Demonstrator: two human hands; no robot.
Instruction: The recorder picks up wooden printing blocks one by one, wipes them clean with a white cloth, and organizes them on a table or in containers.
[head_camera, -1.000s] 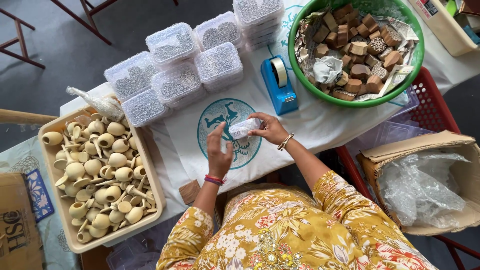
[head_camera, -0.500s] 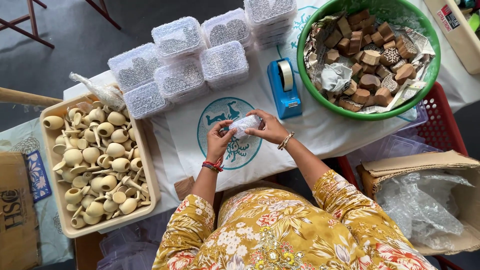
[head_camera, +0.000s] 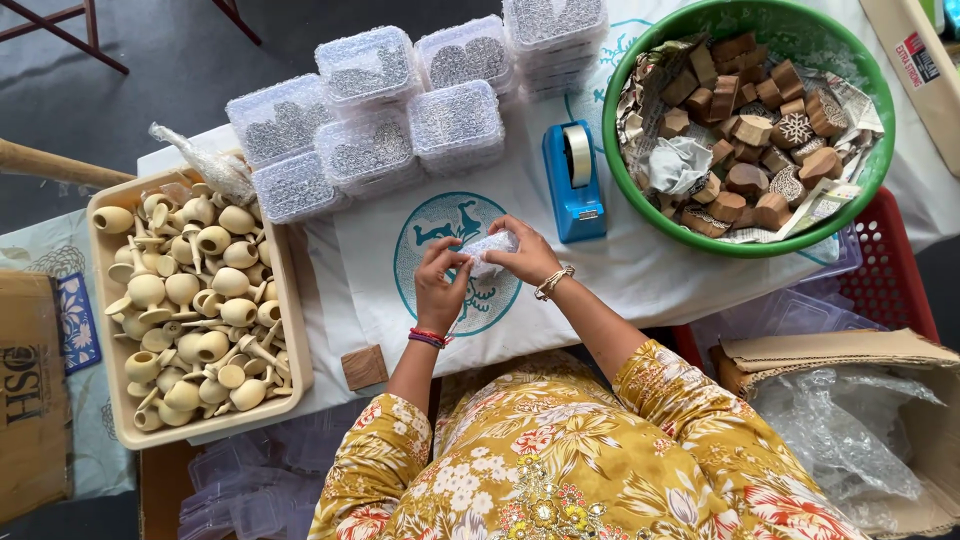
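Observation:
Both hands meet over a white cloth (head_camera: 620, 290) with a teal round print. My left hand (head_camera: 440, 285) and my right hand (head_camera: 525, 255) together grip a small bundle wrapped in bubble wrap (head_camera: 490, 250), held just above the cloth. What is inside the wrap is hidden. A blue tape dispenser (head_camera: 574, 182) stands just to the right of my right hand. A small wooden block (head_camera: 363, 366) lies near the table's front edge, below my left wrist.
A beige tray (head_camera: 275, 270) of pale wooden pieces sits at the left. Several clear lidded boxes (head_camera: 370, 130) are stacked at the back. A green basin (head_camera: 860, 190) of carved wooden blocks sits at the right, by a red crate (head_camera: 895, 290) and a cardboard box with plastic (head_camera: 840, 350).
My left hand rose from the cloth and joined the right hand on the wrapped bundle. The bundle shifted slightly left, and the camera view moved a little.

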